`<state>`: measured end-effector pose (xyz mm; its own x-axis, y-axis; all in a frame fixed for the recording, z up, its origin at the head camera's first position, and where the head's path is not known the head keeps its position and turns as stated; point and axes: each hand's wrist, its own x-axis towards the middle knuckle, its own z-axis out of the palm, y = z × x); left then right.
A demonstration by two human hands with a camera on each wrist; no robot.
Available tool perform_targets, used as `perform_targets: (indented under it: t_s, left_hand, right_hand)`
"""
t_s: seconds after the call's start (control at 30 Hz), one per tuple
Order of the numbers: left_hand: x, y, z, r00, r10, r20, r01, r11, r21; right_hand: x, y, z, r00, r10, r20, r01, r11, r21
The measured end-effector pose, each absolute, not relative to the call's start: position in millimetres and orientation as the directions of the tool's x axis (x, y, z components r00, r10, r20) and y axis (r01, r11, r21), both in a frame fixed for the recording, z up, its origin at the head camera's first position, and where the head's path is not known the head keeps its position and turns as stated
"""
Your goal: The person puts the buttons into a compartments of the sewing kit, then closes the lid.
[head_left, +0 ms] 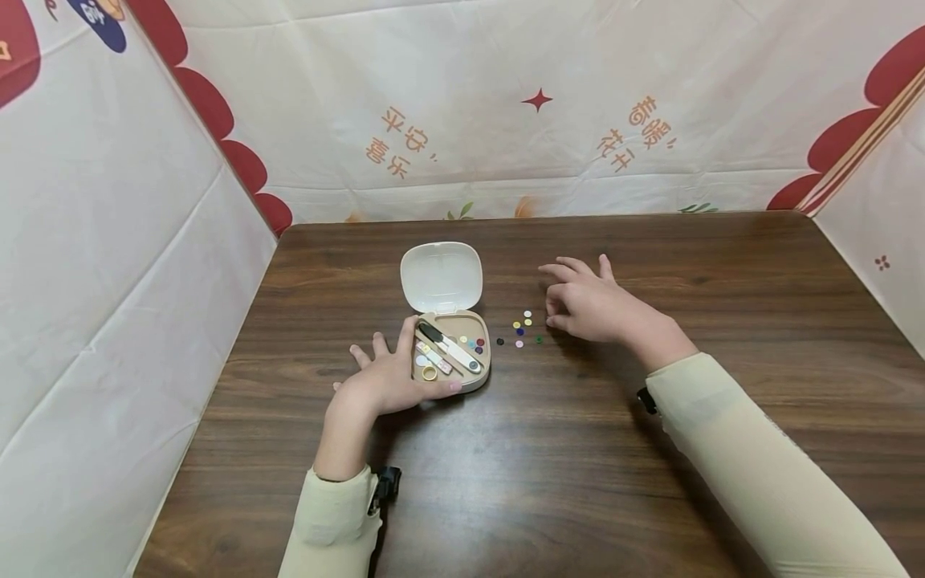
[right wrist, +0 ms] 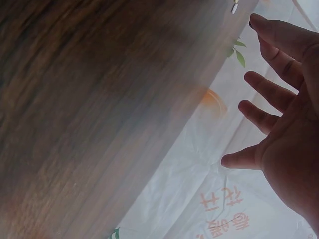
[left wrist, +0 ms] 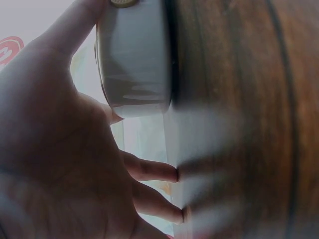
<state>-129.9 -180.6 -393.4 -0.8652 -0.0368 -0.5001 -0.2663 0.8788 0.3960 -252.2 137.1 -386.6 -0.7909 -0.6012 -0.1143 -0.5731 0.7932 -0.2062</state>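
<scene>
A small beige sewing kit case [head_left: 483, 377] lies on the table with its white lid [head_left: 442, 277] raised. My left hand [head_left: 383, 382] grips its left side, thumb along the front edge and index finger at the back left corner. The left wrist view shows the case wall [left wrist: 137, 64] close beside the thumb. Inside are black-and-white thread snips [head_left: 451, 349], a gold ring [head_left: 429, 373] and several buttons [head_left: 479, 343]. My right hand [head_left: 588, 303] hovers right of the loose buttons, thumb and index finger close together, the others spread. I cannot tell whether a button is between them.
Several coloured buttons, among them a pink button [head_left: 519, 343], a green button [head_left: 538, 340] and a black button [head_left: 500, 342], are scattered right of the case. A dark wooden table [head_left: 542, 482] carries everything. White printed cloth [head_left: 499, 96] hangs behind the table and along its sides.
</scene>
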Motion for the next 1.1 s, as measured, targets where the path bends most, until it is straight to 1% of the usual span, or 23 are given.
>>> perform_targets:
  t_s: [0.57, 1.1]
  left_hand:
    - [-130, -180, -394, -0.866, -0.033, -0.499, -0.263, 0.879, 0.398]
    - [-131, -180, -394, -0.865, -0.036, -0.501, -0.268, 0.877, 0.400]
  right_hand:
    - [-253, 134, -385, -0.786, -0.613, -0.079, -0.590, 0.783, -0.199]
    - [-247, 124, -375, -0.772, -0.635, 0.022, -0.624, 0.752, -0.213]
